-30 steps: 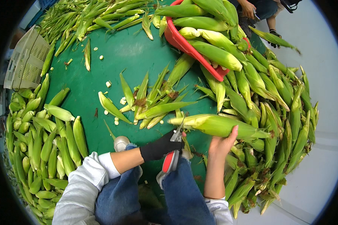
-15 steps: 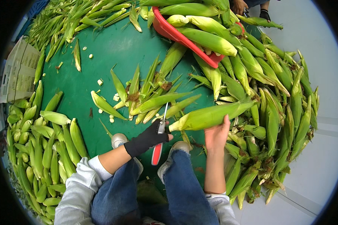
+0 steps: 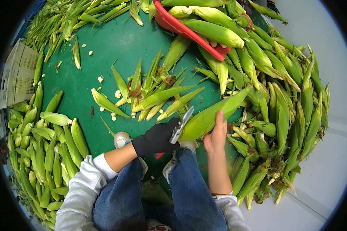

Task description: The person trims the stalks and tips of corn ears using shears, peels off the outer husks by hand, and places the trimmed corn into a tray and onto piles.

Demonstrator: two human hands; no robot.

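Note:
My left hand (image 3: 157,137), in a black fingerless glove, is closed around pruning shears (image 3: 182,125) with metal blades and a bit of red handle showing below the hand. The blades stand at the butt end of an unhusked corn ear (image 3: 204,121); whether they touch it is hard to tell. My bare right hand (image 3: 215,134) grips that ear from beneath, its thumb along the green husk, the leafy tip pointing up and right. Just beyond, stripped husk leaves (image 3: 150,90) and small pale cut stalk pieces (image 3: 100,79) lie on the green floor sheet (image 3: 75,100).
A big heap of corn ears (image 3: 281,127) rises at my right, with a red basket (image 3: 173,24) of ears behind it. Trimmed ears (image 3: 46,154) are piled at my left, near a white crate (image 3: 21,73). Husk leaves (image 3: 69,23) spread across the far left.
The shears have tilted and moved to the ear's butt end as my left hand shifted right. The ear has turned, its tip higher and its butt lower.

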